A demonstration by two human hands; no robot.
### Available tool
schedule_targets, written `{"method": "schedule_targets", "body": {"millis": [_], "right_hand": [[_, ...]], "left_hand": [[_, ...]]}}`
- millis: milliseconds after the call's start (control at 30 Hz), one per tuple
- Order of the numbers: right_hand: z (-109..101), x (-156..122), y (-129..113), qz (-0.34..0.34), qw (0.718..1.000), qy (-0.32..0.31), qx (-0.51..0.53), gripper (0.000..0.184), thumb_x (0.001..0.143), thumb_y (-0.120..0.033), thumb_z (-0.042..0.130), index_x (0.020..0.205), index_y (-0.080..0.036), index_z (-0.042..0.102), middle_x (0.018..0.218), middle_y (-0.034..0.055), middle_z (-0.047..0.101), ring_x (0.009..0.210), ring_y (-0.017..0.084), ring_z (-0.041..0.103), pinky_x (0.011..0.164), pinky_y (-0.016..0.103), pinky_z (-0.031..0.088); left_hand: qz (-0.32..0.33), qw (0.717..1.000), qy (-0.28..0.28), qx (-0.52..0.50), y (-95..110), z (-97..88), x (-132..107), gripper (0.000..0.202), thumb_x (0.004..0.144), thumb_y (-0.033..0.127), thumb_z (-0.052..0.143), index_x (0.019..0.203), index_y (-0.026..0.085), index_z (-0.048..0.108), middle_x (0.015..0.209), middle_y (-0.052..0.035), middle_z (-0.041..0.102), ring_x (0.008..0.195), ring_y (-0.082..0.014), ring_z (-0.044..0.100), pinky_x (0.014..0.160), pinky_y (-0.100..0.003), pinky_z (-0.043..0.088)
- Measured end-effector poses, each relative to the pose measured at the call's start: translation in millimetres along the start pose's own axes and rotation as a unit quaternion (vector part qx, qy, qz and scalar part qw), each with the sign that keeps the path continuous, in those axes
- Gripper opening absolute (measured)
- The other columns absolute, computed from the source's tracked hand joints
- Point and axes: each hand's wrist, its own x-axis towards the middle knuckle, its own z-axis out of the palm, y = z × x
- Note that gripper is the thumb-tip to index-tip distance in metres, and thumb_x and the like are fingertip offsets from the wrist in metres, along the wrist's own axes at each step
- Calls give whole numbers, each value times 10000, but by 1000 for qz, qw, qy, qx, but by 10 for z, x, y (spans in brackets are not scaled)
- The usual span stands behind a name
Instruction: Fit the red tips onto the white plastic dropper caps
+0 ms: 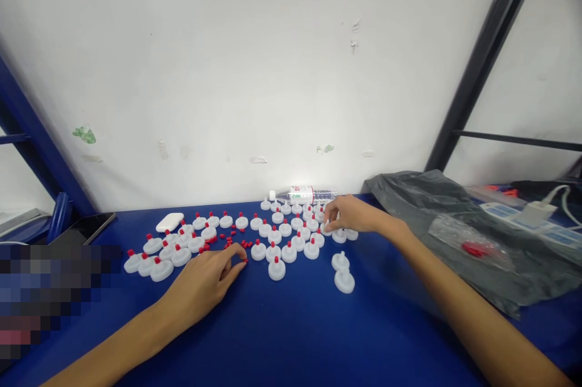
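Observation:
My left hand (204,278) pinches a small red cap (246,261) between thumb and forefinger, just above the blue table. Loose red caps (228,243) lie beyond its fingers. At the right of the group, my right hand (348,215) has its fingers closed on a white nozzle lid (325,228), partly hidden by the fingers. White round lids with red-capped nozzles (276,269) stand upright in the middle and to the left. Several lids with bare nozzles are near my right hand, including a white lid (344,281) closer to me.
A clear plastic bottle (302,195) lies along the wall. At the left are a white case (170,222) and a dark phone (88,229). A grey plastic sheet (409,205) covers the right side, with a clear bag (470,244) of red pieces on it.

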Motion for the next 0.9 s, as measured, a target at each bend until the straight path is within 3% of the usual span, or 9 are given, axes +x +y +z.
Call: {"method": "schedule_targets", "body": {"millis": [67,200,300,433,533,667,900], "right_hand": [[-26,-1,-4,-4,1000,24,-5,117,811,-334,716,807,-218,723,835,18,747,764,187,688,639,252,465],[-87,-35,-85,-20,987,161,4,193,960,-366,533,979,-203,635,1028,65,719,912,208,678,712,279,487],[-34,-60,-222,-88,970,225,-1,185,1005,-330,463,1081,-198,567,1130,93,675,894,195,667,735,304,510],[165,-82,-492,-244,934,237,-105,145,1003,-267,503,1115,-199,565,1071,95,655,1010,220,617,842,363,505],[320,-112,-718,-311,912,239,-121,247,993,-379,534,1147,-186,544,1033,86,661,972,207,624,822,337,505],[448,-164,-935,-357,887,252,-150,445,925,-570,526,1082,-155,560,869,57,665,807,198,628,779,327,484],[527,-206,-1035,-373,883,236,-162,483,912,-601,534,1087,-153,575,794,32,652,749,176,604,742,292,445]], "left_hand": [[1,1000,2,-3,8,-1,-9,233,984,348,391,1035,244,593,611,42,554,563,-169,556,551,-267,312],[5,1000,16,-25,28,-2,-21,242,1001,365,361,1041,241,564,625,45,557,557,-164,552,553,-268,317],[1,999,28,-39,37,-6,-21,255,1010,368,342,1031,238,561,625,46,558,555,-163,551,553,-270,325],[7,995,56,-82,53,-27,-17,291,1020,406,336,1021,238,573,665,37,595,572,-152,567,562,-259,380],[5,987,77,-144,86,-56,-29,298,1004,443,391,1012,228,596,701,28,631,543,-129,583,550,-241,446],[34,974,117,-190,145,-96,-74,274,975,425,485,1012,215,657,746,2,697,610,-136,660,554,-222,496],[142,956,189,-170,212,-93,-149,148,959,284,571,1043,239,684,773,30,730,596,-90,678,490,-146,482]]}}
